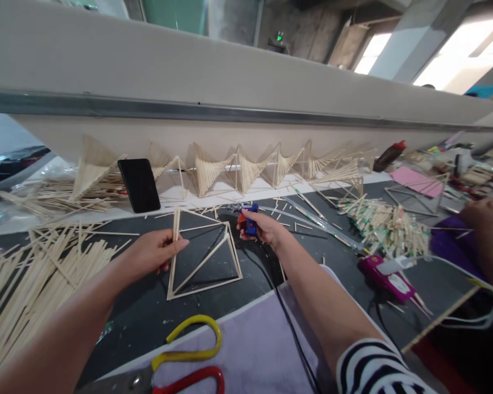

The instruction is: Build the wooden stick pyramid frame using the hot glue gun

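Note:
My left hand (161, 249) pinches the left edge of an open wooden stick frame (205, 287), which stands on the dark table with its sticks meeting in triangles. Held in my right hand (265, 227) is a small blue glue gun (250, 214) with an orange trigger. Its nozzle points left, just behind the frame's top right corner, and a dark cord runs from it down toward me. Whether the nozzle touches a stick I cannot tell. Fingers of my right hand partly cover the glue gun.
Scissors (187, 355) with yellow and red handles lie in front. Loose sticks (45, 295) pile up at left. A black phone (139, 186) leans near finished stick models (250, 169) along the wall. At right are cut sticks (388, 227), a magenta device (386, 278) and another person's hand (485, 219).

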Action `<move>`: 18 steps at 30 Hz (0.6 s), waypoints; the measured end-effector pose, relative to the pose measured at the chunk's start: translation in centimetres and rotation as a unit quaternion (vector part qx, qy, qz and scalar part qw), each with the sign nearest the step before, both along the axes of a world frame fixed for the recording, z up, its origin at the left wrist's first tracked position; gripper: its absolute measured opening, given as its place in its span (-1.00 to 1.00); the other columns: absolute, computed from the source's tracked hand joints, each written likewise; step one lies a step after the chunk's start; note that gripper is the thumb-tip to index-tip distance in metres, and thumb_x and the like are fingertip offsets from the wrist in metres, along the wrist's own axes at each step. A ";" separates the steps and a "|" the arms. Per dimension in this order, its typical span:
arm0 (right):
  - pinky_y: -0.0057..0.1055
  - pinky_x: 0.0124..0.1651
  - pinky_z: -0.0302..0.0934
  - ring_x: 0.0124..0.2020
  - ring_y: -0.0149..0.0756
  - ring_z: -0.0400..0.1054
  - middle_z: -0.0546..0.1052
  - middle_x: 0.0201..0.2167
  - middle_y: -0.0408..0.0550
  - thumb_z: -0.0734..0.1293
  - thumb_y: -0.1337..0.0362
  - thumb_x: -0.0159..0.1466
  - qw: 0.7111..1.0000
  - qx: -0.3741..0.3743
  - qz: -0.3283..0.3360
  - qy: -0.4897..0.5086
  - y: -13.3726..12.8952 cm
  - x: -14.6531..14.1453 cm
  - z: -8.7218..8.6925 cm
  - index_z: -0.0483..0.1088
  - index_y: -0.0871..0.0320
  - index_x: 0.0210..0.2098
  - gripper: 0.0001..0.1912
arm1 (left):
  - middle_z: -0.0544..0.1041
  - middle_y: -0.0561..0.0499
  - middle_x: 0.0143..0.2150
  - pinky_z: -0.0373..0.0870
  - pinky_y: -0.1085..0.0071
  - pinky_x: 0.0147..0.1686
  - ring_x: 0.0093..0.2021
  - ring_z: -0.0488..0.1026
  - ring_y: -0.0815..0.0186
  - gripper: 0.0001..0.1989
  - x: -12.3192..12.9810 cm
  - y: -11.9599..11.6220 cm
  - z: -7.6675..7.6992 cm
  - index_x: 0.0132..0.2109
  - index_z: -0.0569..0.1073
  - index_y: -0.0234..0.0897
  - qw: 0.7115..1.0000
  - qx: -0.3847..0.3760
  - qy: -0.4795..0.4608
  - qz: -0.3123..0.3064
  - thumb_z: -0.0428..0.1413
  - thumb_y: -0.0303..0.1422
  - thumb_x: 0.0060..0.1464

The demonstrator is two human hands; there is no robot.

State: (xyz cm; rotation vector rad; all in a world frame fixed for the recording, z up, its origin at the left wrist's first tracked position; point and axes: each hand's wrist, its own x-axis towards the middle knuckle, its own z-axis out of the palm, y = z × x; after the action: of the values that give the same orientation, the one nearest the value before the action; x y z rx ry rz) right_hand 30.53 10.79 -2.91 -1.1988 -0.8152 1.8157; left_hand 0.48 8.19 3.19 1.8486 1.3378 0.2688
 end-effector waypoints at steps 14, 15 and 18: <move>-0.45 -0.49 0.32 -0.62 -0.47 0.29 0.41 -0.61 -0.11 -0.01 -0.14 0.26 0.971 -0.024 0.119 -0.204 2.4 -3.1 2.4 0.32 0.22 -0.41 -0.43 | 0.39 0.07 -0.69 0.23 0.49 -0.66 -0.71 0.29 0.39 -0.60 -0.9 0.5 -1.2 -0.36 0.32 -0.31 0.990 -0.089 -0.094 -0.049 0.03 0.00 -0.07; -0.43 -0.47 0.32 -0.61 -0.45 0.30 0.41 -0.61 -0.10 -0.02 -0.12 0.27 0.963 -0.020 0.118 -0.243 2.6 -3.5 2.6 0.32 0.22 -0.42 -0.42 | 0.39 0.07 -0.69 0.24 0.48 -0.66 -0.70 0.30 0.38 -0.59 -0.9 0.6 -1.3 -0.37 0.32 -0.31 0.990 -0.091 -0.096 -0.053 0.03 0.01 -0.07; -0.38 -0.45 0.31 -0.56 -0.36 0.35 0.43 -0.61 -0.06 0.06 -0.07 0.27 0.934 -0.005 0.094 -0.344 2.9 -4.1 3.5 0.34 0.23 -0.45 -0.49 | 0.40 0.04 -0.68 0.27 0.45 -0.64 -0.68 0.33 0.34 -0.57 -1.0 0.5 -1.1 -0.39 0.31 -0.31 0.987 -0.100 -0.104 -0.065 0.05 0.03 -0.10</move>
State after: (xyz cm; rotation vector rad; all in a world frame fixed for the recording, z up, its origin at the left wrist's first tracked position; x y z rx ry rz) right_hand 26.47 13.73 0.54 -1.8559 -1.3454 1.5330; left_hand -0.51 8.66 2.14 1.6809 1.0579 0.2427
